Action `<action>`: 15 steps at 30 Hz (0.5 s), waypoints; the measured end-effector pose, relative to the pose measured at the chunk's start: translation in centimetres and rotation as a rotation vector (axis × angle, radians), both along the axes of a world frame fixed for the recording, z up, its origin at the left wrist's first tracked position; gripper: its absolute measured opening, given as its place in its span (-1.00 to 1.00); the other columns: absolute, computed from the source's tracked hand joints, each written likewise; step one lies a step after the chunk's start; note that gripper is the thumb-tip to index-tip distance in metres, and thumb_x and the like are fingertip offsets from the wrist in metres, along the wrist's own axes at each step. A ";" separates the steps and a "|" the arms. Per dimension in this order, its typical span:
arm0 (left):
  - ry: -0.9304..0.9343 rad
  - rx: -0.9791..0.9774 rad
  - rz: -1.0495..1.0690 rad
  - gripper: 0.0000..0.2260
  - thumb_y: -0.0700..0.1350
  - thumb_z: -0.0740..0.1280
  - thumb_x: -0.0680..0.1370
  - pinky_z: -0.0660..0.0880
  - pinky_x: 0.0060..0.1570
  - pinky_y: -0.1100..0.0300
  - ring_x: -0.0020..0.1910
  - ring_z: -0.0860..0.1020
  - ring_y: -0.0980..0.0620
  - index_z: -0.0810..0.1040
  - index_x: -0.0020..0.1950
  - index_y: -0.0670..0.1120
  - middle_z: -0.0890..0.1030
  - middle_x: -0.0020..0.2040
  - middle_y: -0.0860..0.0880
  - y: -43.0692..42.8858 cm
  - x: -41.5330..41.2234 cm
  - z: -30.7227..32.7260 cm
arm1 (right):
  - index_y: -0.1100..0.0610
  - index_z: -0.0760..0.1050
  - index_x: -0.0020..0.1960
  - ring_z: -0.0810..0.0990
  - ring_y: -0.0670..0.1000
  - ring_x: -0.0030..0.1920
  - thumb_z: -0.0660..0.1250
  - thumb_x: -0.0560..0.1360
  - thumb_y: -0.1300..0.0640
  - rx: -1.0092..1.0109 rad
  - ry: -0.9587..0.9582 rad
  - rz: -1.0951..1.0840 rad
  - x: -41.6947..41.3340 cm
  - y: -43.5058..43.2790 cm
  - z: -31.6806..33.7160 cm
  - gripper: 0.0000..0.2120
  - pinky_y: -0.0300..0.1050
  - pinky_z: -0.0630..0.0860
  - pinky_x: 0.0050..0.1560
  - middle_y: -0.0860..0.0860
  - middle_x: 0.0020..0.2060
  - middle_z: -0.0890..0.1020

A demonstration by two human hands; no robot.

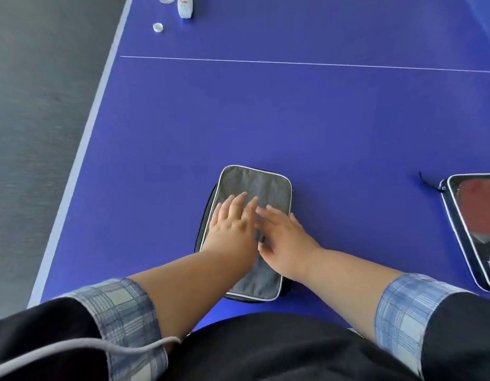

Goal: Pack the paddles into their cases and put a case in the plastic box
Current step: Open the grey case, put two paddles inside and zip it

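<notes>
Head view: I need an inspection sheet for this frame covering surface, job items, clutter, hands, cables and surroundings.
Surface: blue table tennis table with white lines.
Job's things: grey case lies flat near the front edge; second case lies open at the right, red paddle inside. Plastic box: nothing seen.
Clutter: bottle and white cap at the far corner.
Hands: left hand and right hand rest flat on the grey case.
Cables: grey cord across the left sleeve.
Surroundings: grey floor left of the table.
</notes>
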State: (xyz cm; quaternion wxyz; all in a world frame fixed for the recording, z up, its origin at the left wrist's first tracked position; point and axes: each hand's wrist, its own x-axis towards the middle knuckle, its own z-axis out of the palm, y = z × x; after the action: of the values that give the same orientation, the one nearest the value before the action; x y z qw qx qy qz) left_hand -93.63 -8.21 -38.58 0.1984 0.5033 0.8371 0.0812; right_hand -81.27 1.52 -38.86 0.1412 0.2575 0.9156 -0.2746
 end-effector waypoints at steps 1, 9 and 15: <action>0.001 0.013 -0.046 -0.21 -0.11 0.29 0.52 -0.27 0.48 0.06 0.57 -0.18 0.00 -0.14 0.59 0.05 -0.08 0.61 -0.01 1.2 0.5 -0.1 | -0.07 0.18 0.60 0.13 0.03 0.61 0.24 0.61 0.06 -0.053 0.085 -0.105 0.5 0.5 0.2 -0.42 0.15 0.18 0.56 -0.06 0.61 0.20; 0.055 -0.071 -0.021 -0.39 0.16 0.02 0.63 -0.26 0.52 -0.04 0.58 -0.20 -0.03 -0.11 0.61 0.01 -0.11 0.63 0.00 6.5 1.2 -2.9 | 0.05 0.35 0.52 0.36 0.04 0.47 0.22 0.65 0.16 -0.045 0.175 -0.627 3.3 7.6 -0.9 -0.56 -0.06 0.34 0.44 -0.01 0.46 0.42; 0.131 -0.010 0.024 -0.39 0.22 -0.03 0.55 -0.16 0.53 -0.06 0.58 -0.02 -0.06 0.11 0.58 0.05 0.09 0.61 -0.01 6.0 1.4 -3.7 | -0.08 0.55 0.33 0.46 0.09 0.20 0.30 0.57 0.10 -0.074 0.018 -0.248 0.3 12.7 -1.7 -0.66 0.06 0.50 0.19 0.00 0.17 0.54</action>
State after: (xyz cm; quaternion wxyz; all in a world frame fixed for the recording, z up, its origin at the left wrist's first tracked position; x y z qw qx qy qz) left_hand -92.24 -2.24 -42.25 0.1448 0.4965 0.8546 0.0466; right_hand -81.00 14.24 -40.52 0.1072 0.3608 0.8673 -0.3259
